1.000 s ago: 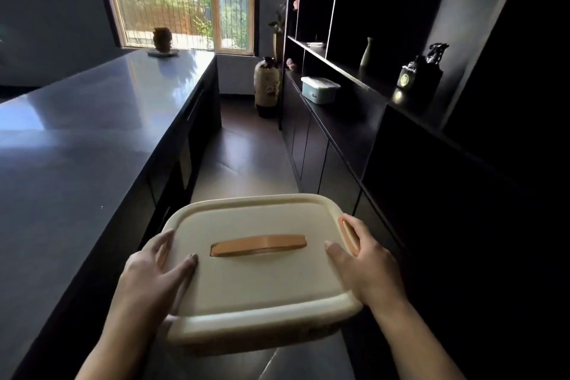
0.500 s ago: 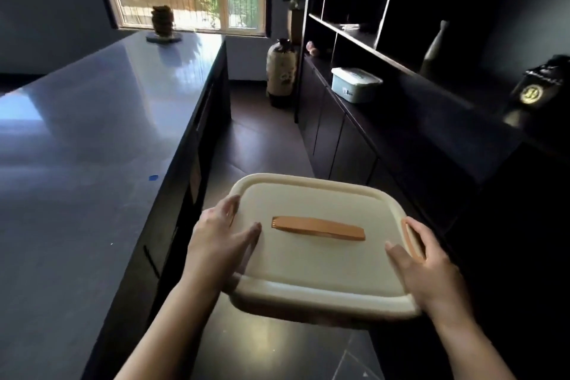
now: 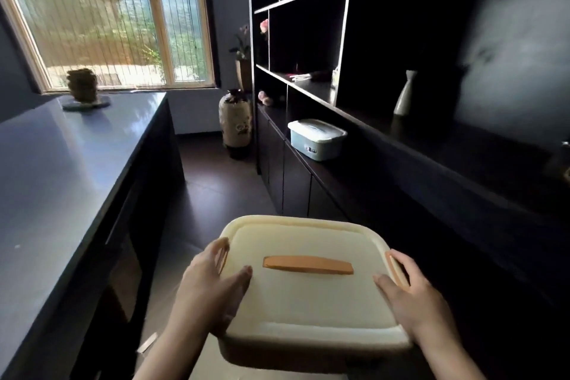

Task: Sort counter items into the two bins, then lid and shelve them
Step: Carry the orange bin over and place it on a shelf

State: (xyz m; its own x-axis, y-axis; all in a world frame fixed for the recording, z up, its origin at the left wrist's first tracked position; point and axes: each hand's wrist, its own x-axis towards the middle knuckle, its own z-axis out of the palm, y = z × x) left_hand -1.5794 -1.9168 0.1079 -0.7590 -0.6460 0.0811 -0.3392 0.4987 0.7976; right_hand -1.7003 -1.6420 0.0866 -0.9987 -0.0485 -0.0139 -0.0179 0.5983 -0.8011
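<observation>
I carry a cream bin (image 3: pixel 311 302) with its lid on and an orange handle across the top, held in the air over the aisle floor. My left hand (image 3: pixel 212 287) grips its left side, thumb lying on the lid. My right hand (image 3: pixel 410 293) grips its right side by the orange clip, thumb on the lid. A light blue bin (image 3: pixel 317 139) with its lid on stands on the dark shelf ledge (image 3: pixel 354 170) ahead on the right.
A long grey counter (image 3: pixel 61 179) runs along the left with a brown pot (image 3: pixel 82 89) at its far end. Dark shelving (image 3: pixel 401 40) on the right holds a pale bottle (image 3: pixel 404 95). A large floor vase (image 3: pixel 236 122) stands at the aisle's end.
The view has moved forward along the aisle and turned right toward the shelving. The blue bin is nearer. Both hands keep the same hold on the cream bin.
</observation>
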